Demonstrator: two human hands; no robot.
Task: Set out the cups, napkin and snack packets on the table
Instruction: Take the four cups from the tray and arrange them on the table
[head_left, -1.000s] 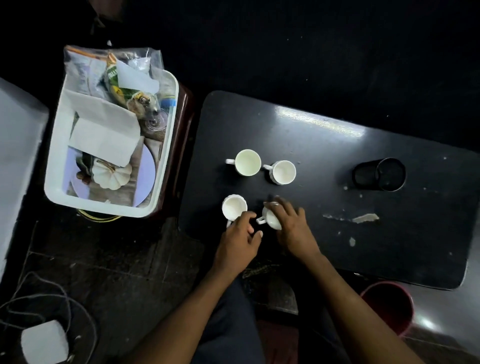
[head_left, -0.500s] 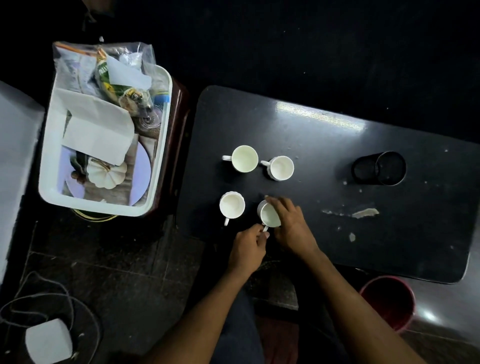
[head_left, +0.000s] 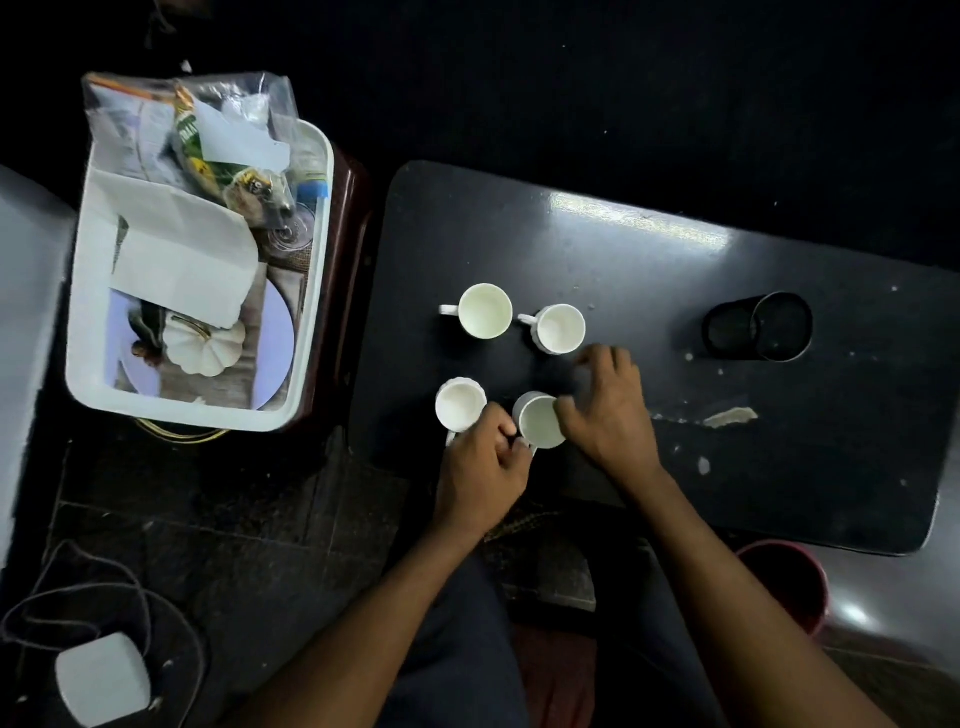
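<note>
Left hand: your left hand (head_left: 480, 465) sits at the near edge of the surface (head_left: 649, 270), fingers curled together around the handle of the near-right cup (head_left: 540, 427).
Right hand: your right hand (head_left: 608, 410) lies over the right side of that same cup, thumb touching its rim, the other fingers spread loosely and clamped on nothing.
Near-right cup: white, upright, mouth up, standing on the surface between your two hands.
Near-left cup: the near-left cup (head_left: 460, 404) stands upright just beside it, its handle pointing toward you and partly hidden by your left hand.
Far cups: the far-left cup (head_left: 485, 310) and the far-right cup (head_left: 560, 328) stand upright side by side behind the near pair, both handles pointing left, apart from your hands.
Napkin: the folded white napkin (head_left: 182, 260) lies in the white tub (head_left: 311, 312) to the left of the surface.
Snack packets: the snack packets (head_left: 208, 150) sit at the far end of that tub inside a clear bag.
Other tub contents: a white pumpkin-shaped piece (head_left: 205, 351) lies below the napkin.
Black holder: a black mesh holder (head_left: 758, 326) lies on its side on the right of the surface, well apart from the cups.
</note>
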